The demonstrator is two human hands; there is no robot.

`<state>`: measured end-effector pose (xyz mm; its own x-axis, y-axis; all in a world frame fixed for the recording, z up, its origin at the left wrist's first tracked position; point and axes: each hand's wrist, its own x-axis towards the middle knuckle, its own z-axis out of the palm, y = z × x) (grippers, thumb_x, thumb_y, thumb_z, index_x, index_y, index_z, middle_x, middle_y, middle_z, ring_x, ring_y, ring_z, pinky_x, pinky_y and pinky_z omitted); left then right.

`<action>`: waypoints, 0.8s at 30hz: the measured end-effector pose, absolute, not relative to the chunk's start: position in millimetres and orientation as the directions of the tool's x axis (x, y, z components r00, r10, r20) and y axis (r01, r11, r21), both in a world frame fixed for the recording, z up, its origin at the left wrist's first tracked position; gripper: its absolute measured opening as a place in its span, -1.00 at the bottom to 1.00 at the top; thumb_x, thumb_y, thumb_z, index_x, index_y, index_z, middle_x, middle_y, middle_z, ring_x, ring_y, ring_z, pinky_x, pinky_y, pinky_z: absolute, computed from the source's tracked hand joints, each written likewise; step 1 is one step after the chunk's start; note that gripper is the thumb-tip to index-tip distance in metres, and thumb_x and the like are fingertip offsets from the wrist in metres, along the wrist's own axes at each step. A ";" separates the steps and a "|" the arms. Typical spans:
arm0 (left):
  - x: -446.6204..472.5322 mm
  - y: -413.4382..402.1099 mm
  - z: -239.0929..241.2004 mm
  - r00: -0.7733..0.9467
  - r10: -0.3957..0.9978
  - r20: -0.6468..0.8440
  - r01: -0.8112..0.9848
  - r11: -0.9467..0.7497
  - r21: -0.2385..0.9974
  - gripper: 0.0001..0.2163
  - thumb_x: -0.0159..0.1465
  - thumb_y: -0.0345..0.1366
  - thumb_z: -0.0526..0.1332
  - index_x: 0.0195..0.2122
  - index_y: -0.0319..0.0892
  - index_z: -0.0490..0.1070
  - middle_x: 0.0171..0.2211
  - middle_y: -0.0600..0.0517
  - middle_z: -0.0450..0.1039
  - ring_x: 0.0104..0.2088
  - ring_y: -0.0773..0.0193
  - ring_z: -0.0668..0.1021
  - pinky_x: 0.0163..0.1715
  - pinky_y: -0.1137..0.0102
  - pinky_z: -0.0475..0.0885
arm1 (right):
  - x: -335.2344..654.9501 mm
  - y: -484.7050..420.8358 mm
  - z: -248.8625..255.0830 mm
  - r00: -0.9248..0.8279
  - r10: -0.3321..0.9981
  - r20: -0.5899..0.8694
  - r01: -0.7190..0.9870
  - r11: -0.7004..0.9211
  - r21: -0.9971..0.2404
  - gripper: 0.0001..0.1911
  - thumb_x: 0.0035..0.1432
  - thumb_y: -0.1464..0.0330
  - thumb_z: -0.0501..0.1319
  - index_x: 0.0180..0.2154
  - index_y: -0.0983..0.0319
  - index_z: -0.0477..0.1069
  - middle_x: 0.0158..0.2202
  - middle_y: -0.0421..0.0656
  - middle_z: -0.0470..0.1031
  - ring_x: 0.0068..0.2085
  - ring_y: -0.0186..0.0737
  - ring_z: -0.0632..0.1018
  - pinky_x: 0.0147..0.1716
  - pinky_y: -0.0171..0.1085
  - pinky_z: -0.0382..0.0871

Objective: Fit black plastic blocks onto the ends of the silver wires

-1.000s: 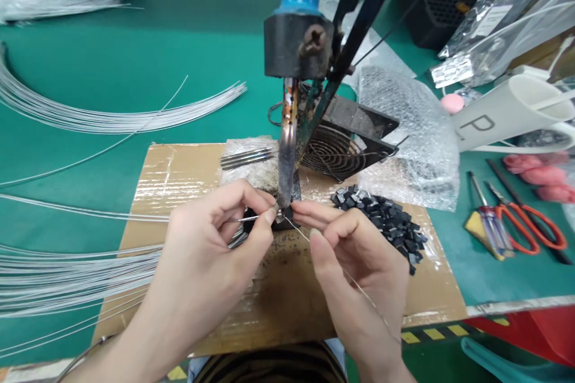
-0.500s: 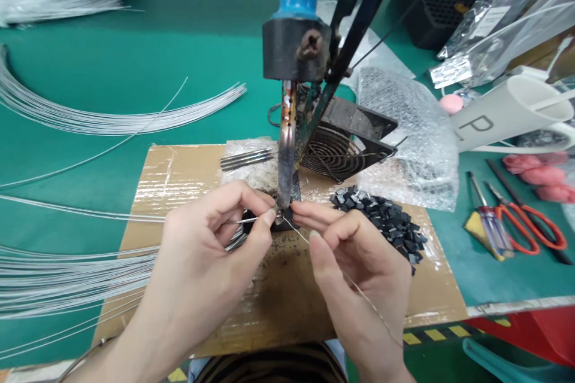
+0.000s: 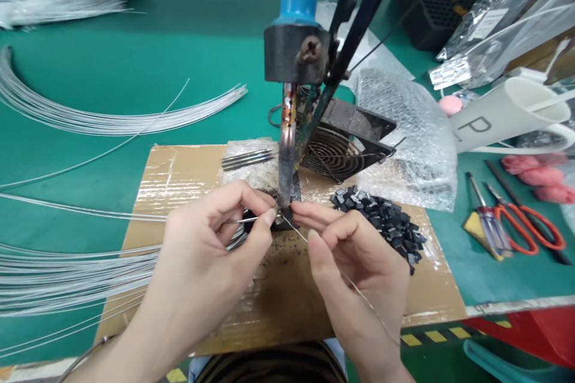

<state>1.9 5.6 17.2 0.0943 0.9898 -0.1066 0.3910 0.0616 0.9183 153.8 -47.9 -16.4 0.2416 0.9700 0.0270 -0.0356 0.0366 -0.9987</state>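
A blue-handled soldering iron (image 3: 288, 131) hangs upright in a dark stand, its tip touching down over a cardboard sheet (image 3: 179, 179). My left hand (image 3: 211, 251) pinches a thin silver wire (image 3: 242, 219) and holds its end at the tip. My right hand (image 3: 354, 263) pinches a fine solder strand (image 3: 359, 293) that runs back over my wrist, its end also at the tip. A small dark part (image 3: 287, 219) sits under the tip between my fingertips.
A pile of small black parts (image 3: 381, 221) lies right of my right hand. Bundles of silver wires (image 3: 67, 275) spread at left. A dark fan (image 3: 345, 143), bubble wrap (image 3: 413, 137), orange scissors (image 3: 530, 227), a screwdriver (image 3: 487, 215) and a white tube (image 3: 507, 114) sit at right.
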 end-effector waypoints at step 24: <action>3.7 5.8 15.8 0.098 0.990 -0.106 0.407 0.058 0.912 -0.91 0.22 -0.39 0.33 -0.43 -0.09 0.51 -0.35 0.14 0.65 -0.38 0.36 0.63 -0.46 0.55 0.43 | 151.4 -50.2 -17.3 0.227 0.971 0.076 0.046 0.068 -0.997 -0.78 0.30 0.56 0.27 -0.33 0.14 0.40 0.06 -0.12 0.69 0.07 -0.09 0.70 0.16 -0.07 0.56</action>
<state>3.7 5.8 15.8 0.0975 0.9895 -0.1065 0.4072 0.0579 0.9115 151.4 -50.2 -17.3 0.2266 0.9710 0.0764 0.0459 0.0677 -0.9966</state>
